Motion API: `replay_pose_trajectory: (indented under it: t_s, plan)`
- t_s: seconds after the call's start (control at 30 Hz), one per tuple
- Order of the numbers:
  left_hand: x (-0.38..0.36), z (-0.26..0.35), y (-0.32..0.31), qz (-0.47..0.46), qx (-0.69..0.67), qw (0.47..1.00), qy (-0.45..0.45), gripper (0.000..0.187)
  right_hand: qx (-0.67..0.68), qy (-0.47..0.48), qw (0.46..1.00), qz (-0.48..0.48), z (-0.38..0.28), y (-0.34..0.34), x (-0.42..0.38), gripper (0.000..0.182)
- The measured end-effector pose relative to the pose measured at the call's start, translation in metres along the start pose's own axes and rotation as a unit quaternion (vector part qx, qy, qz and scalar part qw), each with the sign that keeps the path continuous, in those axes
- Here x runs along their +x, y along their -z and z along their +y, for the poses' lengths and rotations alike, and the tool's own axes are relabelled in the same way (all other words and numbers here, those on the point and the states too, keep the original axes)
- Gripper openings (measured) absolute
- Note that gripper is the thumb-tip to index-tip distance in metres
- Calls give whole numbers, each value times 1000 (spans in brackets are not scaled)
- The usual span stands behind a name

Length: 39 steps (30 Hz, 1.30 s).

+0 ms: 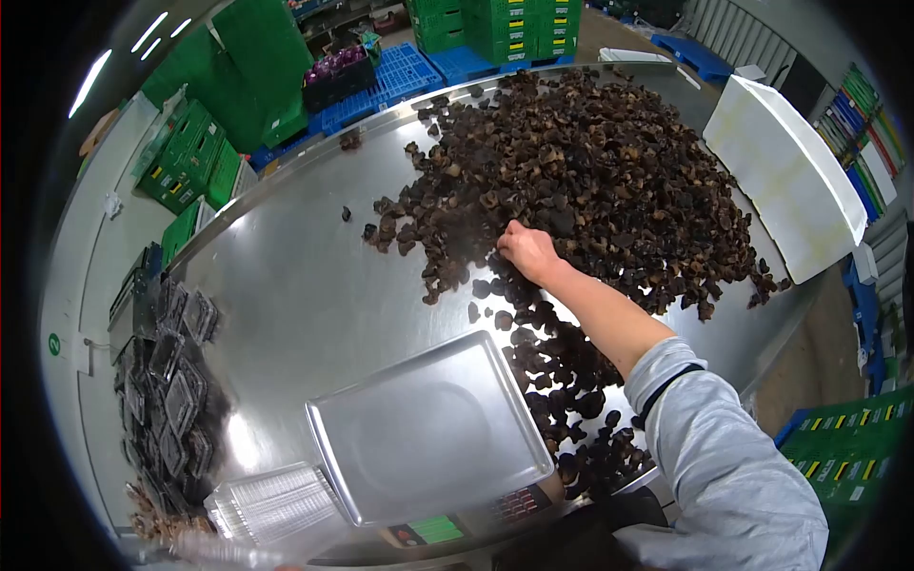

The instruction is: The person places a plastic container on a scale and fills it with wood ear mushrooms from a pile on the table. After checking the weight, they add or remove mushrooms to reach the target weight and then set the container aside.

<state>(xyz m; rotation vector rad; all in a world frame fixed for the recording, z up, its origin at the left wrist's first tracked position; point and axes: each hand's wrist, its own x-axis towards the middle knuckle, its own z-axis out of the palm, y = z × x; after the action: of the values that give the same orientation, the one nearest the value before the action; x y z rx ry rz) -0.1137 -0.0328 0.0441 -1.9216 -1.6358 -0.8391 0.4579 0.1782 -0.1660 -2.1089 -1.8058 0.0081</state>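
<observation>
My right hand (pixel 529 253) reaches from a grey sleeve to the near edge of a big heap of dark brown mushroom-like pieces (pixel 571 162). Its fingers are bent together at the pieces, and what they hold, if anything, is hidden. A looser trail of dark pieces (pixel 562 381) runs from the heap toward the near table edge. Left of that trail lies a bare metal tray (pixel 428 419). Beside the tray is a stack of clear plastic containers (pixel 281 504). At the bottom edge only a blurred trace shows near the containers, and my left hand cannot be made out.
Filled clear packs (pixel 176 390) are piled at the left of the steel table (pixel 286 285). A white foam box (pixel 785 176) stands at the right. Green crates (pixel 495 29) and blue pallets (pixel 395 76) are beyond the far edge.
</observation>
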Motion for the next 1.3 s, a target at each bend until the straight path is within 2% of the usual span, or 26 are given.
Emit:
replay_pose_trajectory:
  t_s: [0.07, 0.1, 0.13, 0.2, 0.23, 0.3, 0.33, 0.4, 0.43, 0.47, 0.5, 0.53, 0.57, 0.6, 0.63, 0.67, 0.73, 0.77, 0.83, 0.87, 0.9, 0.97, 1.03, 1.17, 1.23, 1.3]
  plan:
    - [-17, 32, -9, -220, -78, 972, 30, 17, 92, -34, 994, 36, -18, 28, -17, 15]
    - [-19, 47, -33, -200, -186, 961, -31, 12, 182, -69, 978, 77, -25, 40, -28, 19]
    - [-19, 63, -56, -178, -294, 934, -93, 11, 388, -190, 902, 9, -29, 46, -39, 24]
    - [-25, 80, -69, -292, -258, 904, -178, 22, 527, -255, 809, -42, -42, 76, -71, 23]
    - [-29, 82, -77, -297, -264, 899, -184, 22, 573, -266, 772, -61, -48, 93, -90, 24]
    - [-40, 86, -83, -430, -208, 854, -206, 27, 617, -307, 717, -105, -48, 121, -147, 23]
    - [-35, 93, -80, -437, -213, 847, -215, 27, 616, -325, 709, -112, -49, 133, -165, 24]
    - [-24, 113, -67, -323, -297, 874, -207, 35, 617, -355, 692, -121, -39, 143, -202, 25]
    - [-23, 117, -59, -337, -300, 867, -212, 35, 623, -366, 680, -122, -29, 143, -221, 26]
    - [-22, 122, -54, -316, -334, 868, -190, 36, 607, -363, 696, -121, -16, 149, -236, 30]
    - [-21, 126, -50, -293, -367, 867, -167, 36, 592, -385, 703, -88, 0, 161, -247, 20]
    - [-22, 129, -46, -291, -393, 857, -161, 37, 549, -351, 746, -140, 35, 184, -254, 32]
    - [-23, 134, -42, -295, -394, 854, -166, 37, 469, -317, 825, -5, 66, 199, -254, 32]
    - [-24, 142, -38, -307, -416, 838, -176, 36, 462, -345, 816, 33, 97, 246, -247, 39]
    - [-25, 150, -33, -318, -437, 821, -185, 35, 551, -279, 782, 79, 147, 282, -246, 49]
    - [-29, 159, -31, -322, -436, 819, -189, 35, 705, -165, 659, 204, 178, 314, -241, 53]
    - [-41, 182, -33, -361, -469, 778, -213, 34, 710, -168, 568, 382, 142, 367, -240, 40]
    - [-48, 192, -35, -360, -471, 775, -217, 34, 707, -168, 568, 387, 143, 360, -250, 40]
    - [-61, 208, -38, -389, -493, 733, -262, 32, 517, -242, 781, 255, 148, 322, -274, 45]
    - [-67, 213, -37, -388, -494, 732, -263, 32, 383, -273, 875, 111, 134, 300, -290, 46]
    - [-71, 217, -37, -397, -498, 722, -271, 31, 373, -297, 875, 83, 89, 274, -299, 42]
    - [-75, 221, -37, -403, -502, 712, -281, 29, 373, -355, 856, -45, 70, 171, -344, 24]
    - [-76, 221, -40, -419, -503, 694, -300, 28, 324, -283, 901, -53, 26, 109, -376, 16]
    - [-77, 227, -46, -470, -516, 648, -305, 28, 288, -309, 899, -116, -51, 135, -357, 33]
    - [-82, 234, -51, -464, -532, 633, -316, 26, 271, -311, 905, -107, -61, 137, -338, 26]
    - [-88, 245, -50, -491, -536, 604, -325, 25, 264, -223, 938, -4, -63, 131, -313, 14]
